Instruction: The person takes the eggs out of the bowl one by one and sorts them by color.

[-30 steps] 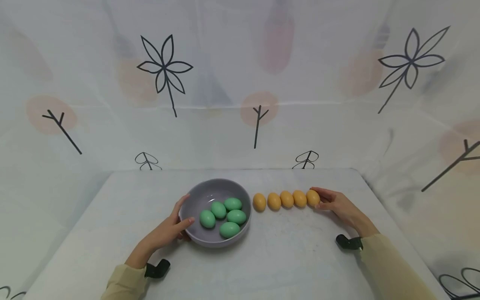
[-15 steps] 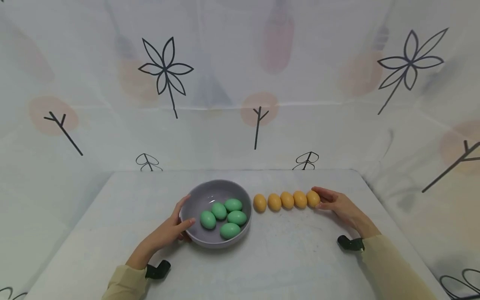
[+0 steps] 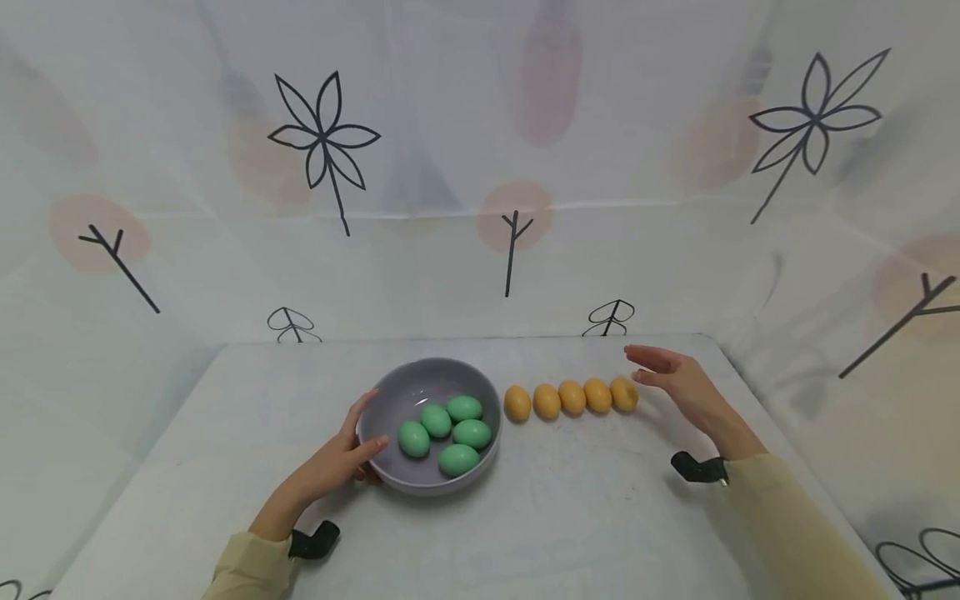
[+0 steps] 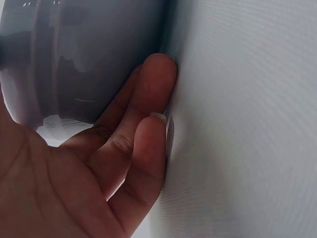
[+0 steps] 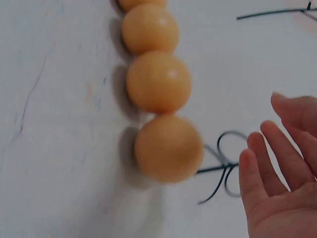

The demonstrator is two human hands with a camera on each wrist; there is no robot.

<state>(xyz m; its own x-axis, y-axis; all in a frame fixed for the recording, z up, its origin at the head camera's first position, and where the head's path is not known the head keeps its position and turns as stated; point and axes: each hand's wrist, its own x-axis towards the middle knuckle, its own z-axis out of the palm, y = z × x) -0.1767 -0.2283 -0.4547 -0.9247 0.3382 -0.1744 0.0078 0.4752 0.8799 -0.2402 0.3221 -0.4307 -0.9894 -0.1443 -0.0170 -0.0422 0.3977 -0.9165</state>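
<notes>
Bowl interior (image 3: 412,390), head view only

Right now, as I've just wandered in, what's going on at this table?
A person is working with both bare hands. Their left hand holds the side of a grey bowl, thumb over the rim; five green eggs lie inside. To the bowl's right, five yellow eggs lie in a row on the white table. The right hand is near the row's far right end, holding nothing and not touching the eggs.
</notes>
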